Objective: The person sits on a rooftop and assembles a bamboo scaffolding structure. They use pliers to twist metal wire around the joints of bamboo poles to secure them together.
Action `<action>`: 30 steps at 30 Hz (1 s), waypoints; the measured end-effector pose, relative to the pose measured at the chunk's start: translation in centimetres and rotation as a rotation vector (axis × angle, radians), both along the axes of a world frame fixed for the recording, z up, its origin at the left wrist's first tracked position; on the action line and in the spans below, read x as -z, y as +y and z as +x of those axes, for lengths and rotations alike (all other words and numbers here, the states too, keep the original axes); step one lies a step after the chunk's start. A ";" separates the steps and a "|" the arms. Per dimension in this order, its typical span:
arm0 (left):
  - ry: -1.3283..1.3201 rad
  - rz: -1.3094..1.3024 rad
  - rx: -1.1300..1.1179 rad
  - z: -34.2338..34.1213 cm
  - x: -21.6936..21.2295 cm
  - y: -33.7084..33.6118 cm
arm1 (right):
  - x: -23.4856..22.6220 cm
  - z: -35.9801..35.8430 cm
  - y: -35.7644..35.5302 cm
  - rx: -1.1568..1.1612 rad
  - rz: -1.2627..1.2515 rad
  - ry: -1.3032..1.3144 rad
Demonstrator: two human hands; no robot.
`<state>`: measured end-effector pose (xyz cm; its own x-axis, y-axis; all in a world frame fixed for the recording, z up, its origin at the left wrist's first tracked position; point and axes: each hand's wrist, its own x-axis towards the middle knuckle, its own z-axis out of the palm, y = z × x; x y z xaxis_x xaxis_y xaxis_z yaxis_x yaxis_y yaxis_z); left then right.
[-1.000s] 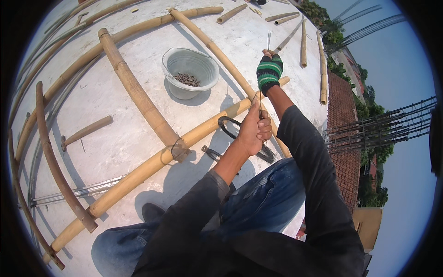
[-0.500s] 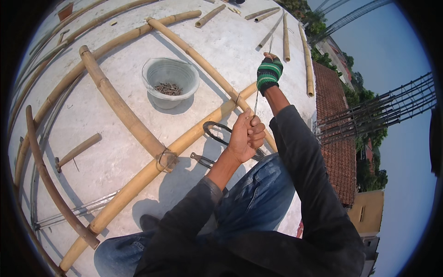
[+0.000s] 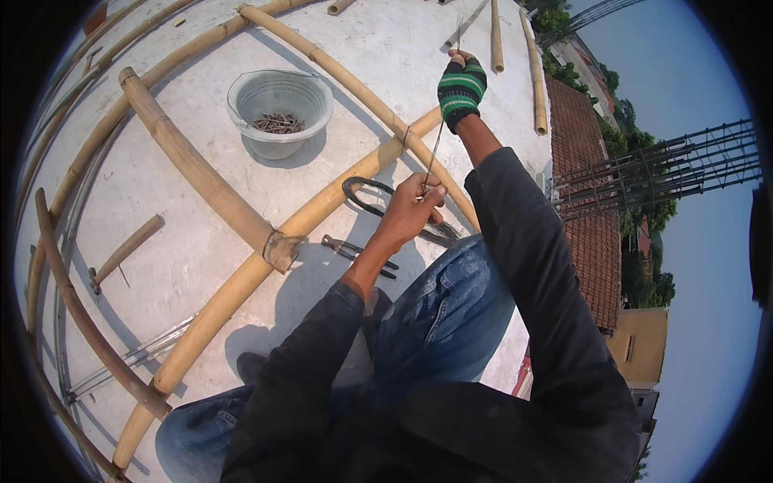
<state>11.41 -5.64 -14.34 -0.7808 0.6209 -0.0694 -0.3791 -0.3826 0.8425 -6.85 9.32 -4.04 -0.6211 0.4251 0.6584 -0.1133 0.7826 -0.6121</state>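
Note:
Thin binding wire (image 3: 436, 153) runs taut between my two hands, its free ends poking up past the upper one. My bare left hand (image 3: 409, 211) is closed on the lower part, over the coil of dark wire (image 3: 352, 193) lying on the pale surface. Higher and to the right, my right hand (image 3: 462, 87), in a green and black striped fingerless glove, pinches the upper part. Just beyond the wire, two bamboo poles cross, one long pole (image 3: 334, 199) under a thinner pole (image 3: 354, 92). Pincers (image 3: 354, 254) lie beside my left wrist.
A grey bucket (image 3: 245, 101) holding several nails stands beyond the long pole. To the left lies a hammer (image 3: 129, 251); a thick bamboo piece (image 3: 193, 165) is tied to the long pole. Steel rebar (image 3: 652, 173) juts out at the right, past the roof edge.
Both hands have shifted slightly up and left in the picture, still holding the wire. The view has tilted, moving the bucket and poles up and left. More of the pincers shows.

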 end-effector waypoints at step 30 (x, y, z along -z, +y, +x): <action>-0.035 0.105 0.286 0.6 0.2 0.7 | 0.2 1.8 6.4 0.280 -0.032 0.034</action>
<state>12.05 -4.90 -14.57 -0.5712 0.8207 -0.0168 -0.5123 -0.3404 0.7885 -5.10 15.70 -4.22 -0.4546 0.5979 0.6601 0.0836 0.7665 -0.6367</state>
